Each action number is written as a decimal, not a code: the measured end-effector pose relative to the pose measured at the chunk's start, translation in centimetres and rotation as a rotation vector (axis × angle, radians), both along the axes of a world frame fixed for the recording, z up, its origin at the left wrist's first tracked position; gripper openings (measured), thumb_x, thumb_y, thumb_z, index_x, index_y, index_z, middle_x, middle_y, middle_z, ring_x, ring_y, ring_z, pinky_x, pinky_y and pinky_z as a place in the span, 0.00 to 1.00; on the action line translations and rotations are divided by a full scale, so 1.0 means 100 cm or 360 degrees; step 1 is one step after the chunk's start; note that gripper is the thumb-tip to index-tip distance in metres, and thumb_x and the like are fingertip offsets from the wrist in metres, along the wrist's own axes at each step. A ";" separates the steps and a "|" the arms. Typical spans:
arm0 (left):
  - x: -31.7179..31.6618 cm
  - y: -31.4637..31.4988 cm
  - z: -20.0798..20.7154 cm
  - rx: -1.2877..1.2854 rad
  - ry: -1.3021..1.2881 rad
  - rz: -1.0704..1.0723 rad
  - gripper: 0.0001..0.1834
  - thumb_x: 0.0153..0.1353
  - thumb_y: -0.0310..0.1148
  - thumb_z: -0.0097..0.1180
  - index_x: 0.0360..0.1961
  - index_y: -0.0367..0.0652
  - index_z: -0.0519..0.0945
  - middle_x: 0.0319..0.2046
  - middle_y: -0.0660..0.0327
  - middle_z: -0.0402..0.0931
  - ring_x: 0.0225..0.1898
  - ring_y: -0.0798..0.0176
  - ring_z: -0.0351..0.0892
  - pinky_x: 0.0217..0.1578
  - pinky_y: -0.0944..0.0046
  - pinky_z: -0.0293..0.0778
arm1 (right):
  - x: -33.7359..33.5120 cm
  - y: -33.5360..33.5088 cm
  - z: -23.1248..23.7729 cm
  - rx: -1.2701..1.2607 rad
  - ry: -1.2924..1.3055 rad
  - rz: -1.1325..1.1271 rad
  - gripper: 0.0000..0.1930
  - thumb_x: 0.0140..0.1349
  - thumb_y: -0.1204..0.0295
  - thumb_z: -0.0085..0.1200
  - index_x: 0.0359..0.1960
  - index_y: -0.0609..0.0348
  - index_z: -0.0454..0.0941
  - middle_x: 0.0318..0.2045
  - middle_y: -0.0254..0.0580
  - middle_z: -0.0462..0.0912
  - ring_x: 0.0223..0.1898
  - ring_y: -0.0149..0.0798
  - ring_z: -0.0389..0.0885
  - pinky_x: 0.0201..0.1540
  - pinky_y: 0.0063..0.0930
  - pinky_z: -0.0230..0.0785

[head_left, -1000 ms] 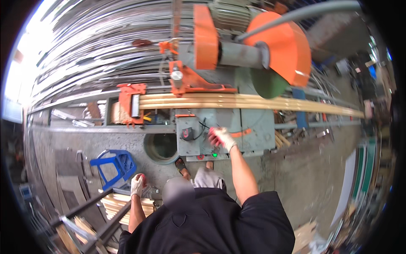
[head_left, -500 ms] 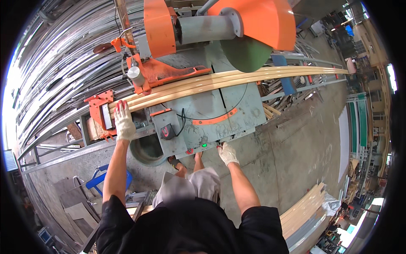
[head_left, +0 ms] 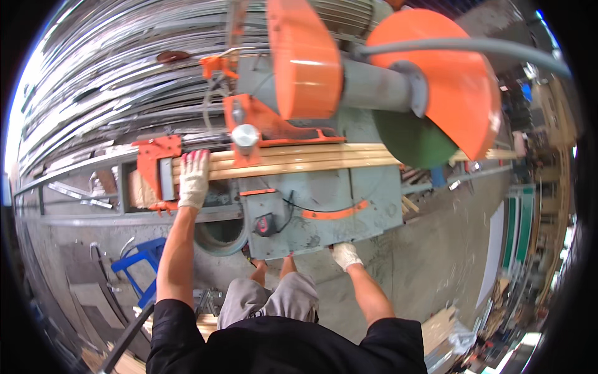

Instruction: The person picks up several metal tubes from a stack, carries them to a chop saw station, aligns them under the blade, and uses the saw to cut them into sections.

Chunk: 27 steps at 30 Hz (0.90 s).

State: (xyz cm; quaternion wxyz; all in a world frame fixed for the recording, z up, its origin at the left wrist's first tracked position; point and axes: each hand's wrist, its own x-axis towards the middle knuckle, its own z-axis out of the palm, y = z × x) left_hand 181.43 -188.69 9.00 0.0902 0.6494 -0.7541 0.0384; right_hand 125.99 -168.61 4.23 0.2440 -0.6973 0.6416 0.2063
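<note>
Several long tan strips [head_left: 293,163] lie side by side across the grey saw table [head_left: 367,212]. My left hand [head_left: 194,181], in a white glove with red fingertips, rests on their left ends with its fingers stretched out, beside the orange end stop [head_left: 157,165]. Over the strips, further right, hangs the saw's dark green disc blade [head_left: 412,140] under an orange guard [head_left: 448,75]; whether it touches them I cannot tell. My right hand [head_left: 346,255], gloved too, is at the table's front edge. Its fingertips are hidden there.
An orange clamp bracket [head_left: 274,128] stands behind the strips. A tape measure [head_left: 265,224] lies on the table's front left. Long metal profiles [head_left: 112,81] are piled behind. A blue stool [head_left: 140,265] stands on the floor at left.
The saw head with its blade has come down and nearer, and the blade now covers part of the strips. My view has shifted. Both hands keep their places.
</note>
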 end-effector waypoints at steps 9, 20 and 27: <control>0.011 0.002 0.006 -0.0049 0.0045 0.0034 0.34 0.66 0.29 0.44 0.74 0.41 0.64 0.69 0.50 0.69 0.73 0.44 0.63 0.78 0.41 0.47 | -0.011 0.000 -0.030 -0.0584 -0.0175 0.0561 0.21 0.70 0.66 0.47 0.62 0.58 0.77 0.59 0.56 0.81 0.58 0.60 0.81 0.60 0.53 0.73; 0.010 0.004 -0.010 0.0110 0.0012 0.0055 0.38 0.61 0.23 0.44 0.76 0.39 0.60 0.74 0.49 0.62 0.76 0.42 0.56 0.78 0.44 0.46 | 0.002 0.006 0.085 0.0216 0.0195 -0.0369 0.21 0.66 0.53 0.56 0.43 0.60 0.88 0.42 0.60 0.87 0.47 0.59 0.86 0.51 0.53 0.78; -0.016 0.040 0.046 0.0240 0.0022 0.0053 0.41 0.59 0.23 0.50 0.76 0.33 0.56 0.75 0.41 0.56 0.78 0.39 0.51 0.78 0.43 0.43 | -0.074 0.070 0.116 0.0129 0.0053 -0.1050 0.22 0.64 0.52 0.57 0.43 0.59 0.87 0.46 0.58 0.87 0.51 0.59 0.85 0.55 0.50 0.78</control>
